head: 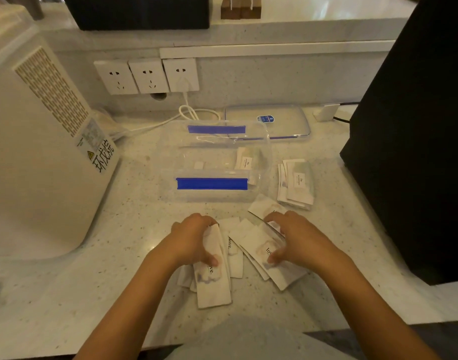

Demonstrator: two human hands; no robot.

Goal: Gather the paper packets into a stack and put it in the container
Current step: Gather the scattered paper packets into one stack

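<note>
Several white paper packets printed with "love." lie fanned on the counter near its front edge. My left hand (194, 240) grips a small bunch of them (213, 287) at its upper end. My right hand (293, 237) presses on and clasps another bunch (282, 275) lying at an angle. A third pile of packets (298, 183) rests to the right of the clear plastic container (261, 175) with blue clips. The container stands open just behind my hands, and a packet (246, 159) lies inside it at the right end.
The container's clear lid (287, 126) lies flat behind it. A white appliance (41, 157) fills the left side, a black box (415, 141) the right. Wall sockets (147, 76) with a white cable (189, 113) run along the back.
</note>
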